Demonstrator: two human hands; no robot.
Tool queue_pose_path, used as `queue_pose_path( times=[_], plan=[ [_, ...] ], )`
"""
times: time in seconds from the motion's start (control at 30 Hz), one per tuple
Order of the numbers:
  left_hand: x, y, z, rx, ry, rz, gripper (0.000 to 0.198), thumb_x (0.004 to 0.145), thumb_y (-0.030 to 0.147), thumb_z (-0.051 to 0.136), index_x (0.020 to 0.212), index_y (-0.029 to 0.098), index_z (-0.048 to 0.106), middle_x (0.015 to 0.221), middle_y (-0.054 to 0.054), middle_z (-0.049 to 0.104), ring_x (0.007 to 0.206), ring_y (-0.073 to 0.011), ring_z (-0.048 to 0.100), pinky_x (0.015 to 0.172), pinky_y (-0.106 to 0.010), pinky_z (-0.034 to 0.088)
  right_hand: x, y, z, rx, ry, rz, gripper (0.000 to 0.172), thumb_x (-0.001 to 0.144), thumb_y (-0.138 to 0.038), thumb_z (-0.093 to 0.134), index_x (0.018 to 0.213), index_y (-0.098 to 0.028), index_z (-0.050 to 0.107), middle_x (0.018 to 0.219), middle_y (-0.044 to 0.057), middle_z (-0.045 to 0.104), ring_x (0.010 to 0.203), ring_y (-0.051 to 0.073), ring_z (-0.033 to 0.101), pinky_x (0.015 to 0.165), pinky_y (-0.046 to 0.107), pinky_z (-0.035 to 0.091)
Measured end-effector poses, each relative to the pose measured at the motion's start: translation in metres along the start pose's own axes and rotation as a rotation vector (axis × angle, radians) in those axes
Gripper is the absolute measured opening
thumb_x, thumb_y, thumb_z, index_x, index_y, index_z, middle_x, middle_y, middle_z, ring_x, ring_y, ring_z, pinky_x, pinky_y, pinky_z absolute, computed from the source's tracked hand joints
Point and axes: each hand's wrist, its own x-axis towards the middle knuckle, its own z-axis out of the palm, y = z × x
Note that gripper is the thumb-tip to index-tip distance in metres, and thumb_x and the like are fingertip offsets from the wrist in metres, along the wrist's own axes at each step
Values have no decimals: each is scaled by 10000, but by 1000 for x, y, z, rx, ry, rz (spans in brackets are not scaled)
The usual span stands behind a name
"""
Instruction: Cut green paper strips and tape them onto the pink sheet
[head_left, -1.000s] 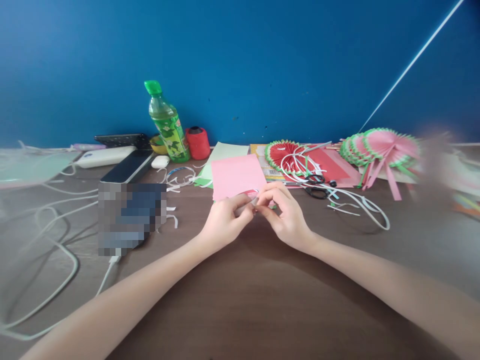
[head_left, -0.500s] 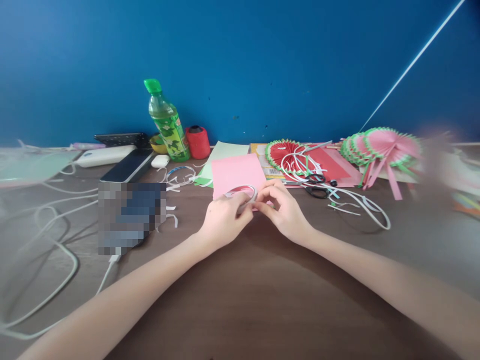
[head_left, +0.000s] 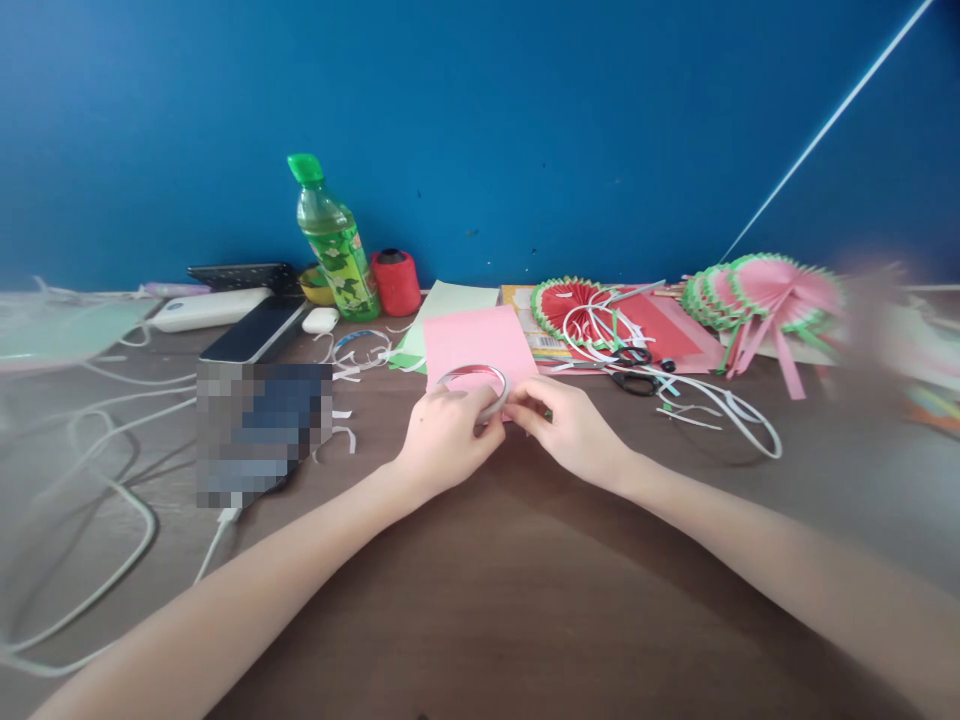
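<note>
My left hand (head_left: 448, 432) is closed around a thin white ring, which looks like a roll of tape (head_left: 493, 409), with a reddish inner side. The roll stands over the near part of a pink sheet of paper (head_left: 480, 338). Close beside it, my right hand (head_left: 568, 425) has thumb and forefinger pinched together at the roll's right edge. Whatever lies between those fingertips is too small to make out. A bit of green shows behind the right fingers.
Beyond my hands lie pale green paper (head_left: 459, 299), red paper (head_left: 660, 325), black-handled scissors (head_left: 636, 384) and looped white strips (head_left: 750, 425). Pleated paper fans (head_left: 780, 290) sit at right. A green bottle (head_left: 337, 255), red thread spool (head_left: 397, 285), phone (head_left: 259, 330) and cables (head_left: 142, 510) are at left.
The roll has tipped slightly left and shows more of its ring. My left hand has shifted a little left, and the right fingertips have lowered slightly.
</note>
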Motion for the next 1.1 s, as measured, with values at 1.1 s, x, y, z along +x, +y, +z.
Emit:
queue_pose_path(
  times=[1.1],
  plan=[
    [-4,-10,5,257,356,408,167,739,149,436,596,168,519,474,10,518,483,-123,473,586,-285,282,4,-7,-2,805,-178,539,137,637,-176,599,546,-121,512,508,-30,467,437,29,354,408,206,165]
  ],
)
